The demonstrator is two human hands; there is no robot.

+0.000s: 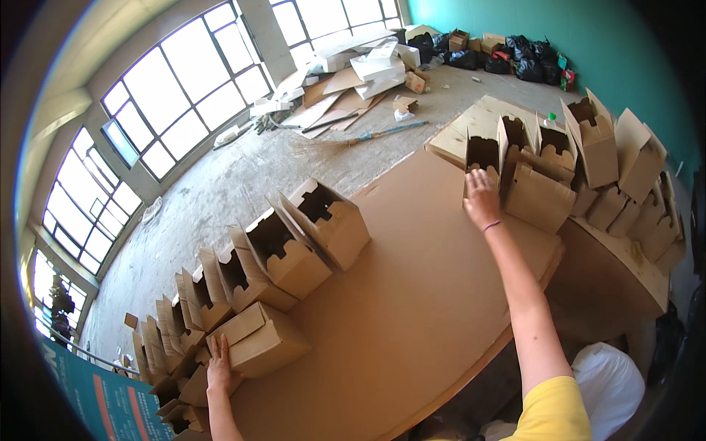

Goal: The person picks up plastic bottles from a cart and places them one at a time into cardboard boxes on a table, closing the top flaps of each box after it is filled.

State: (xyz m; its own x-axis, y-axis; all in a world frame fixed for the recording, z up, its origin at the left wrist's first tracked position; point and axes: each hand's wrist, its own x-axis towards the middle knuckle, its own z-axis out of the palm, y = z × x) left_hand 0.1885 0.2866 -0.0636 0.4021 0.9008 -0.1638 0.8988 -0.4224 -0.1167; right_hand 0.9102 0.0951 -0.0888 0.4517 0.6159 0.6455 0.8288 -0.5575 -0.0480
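Observation:
My left hand [218, 365] lies with its fingers stretched against the end of a closed brown cardboard box [273, 344] on the table. Off to the right, my right hand [482, 200] is at the near wall of an upright cardboard box [466, 192] with an open top. Its fingers bend over that wall's upper edge; the thumb is partly hidden. Beside it, another cardboard box [540, 198] leans among the open ones. A row of open-topped boxes [298, 268] runs along the table's far left edge, flaps raised.
The cardboard-covered table [412, 294] spans the middle. More open boxes [592, 147] crowd a wooden board [625, 261] at right. A broom [368, 137] lies on the floor, near piled foam and cardboard [375, 70]. Black bags [529, 66] line the green wall. A white sack [607, 386] stands near my right arm.

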